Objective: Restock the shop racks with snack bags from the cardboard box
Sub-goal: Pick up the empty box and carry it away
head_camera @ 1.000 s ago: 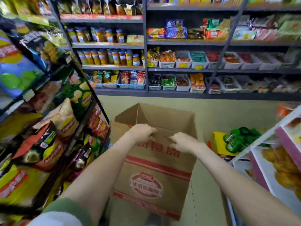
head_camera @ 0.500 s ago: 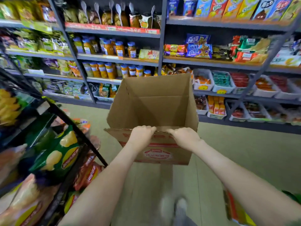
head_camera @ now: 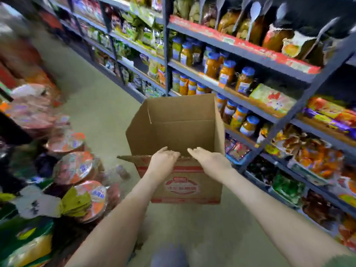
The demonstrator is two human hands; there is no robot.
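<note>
Holding the box by its near wall, the left hand and right hand sit side by side on the top edge, close but not touching. Their fingers lie over the rim and reach inside; the thumbs are hidden, and blur hides how tightly they clamp. The box is out in front of the person, over the aisle floor, with its open top up, its far flap upright and a near flap folded out to the left. A red oval mark is printed on its near face.

Just beyond and to the right of the box stand dark shelves. They carry blue-lidded jars of orange contents, and packets and trays fill the lower levels. On the left a rack holds round foil-lidded bowls, with bright bags below them, all smeared by motion.
</note>
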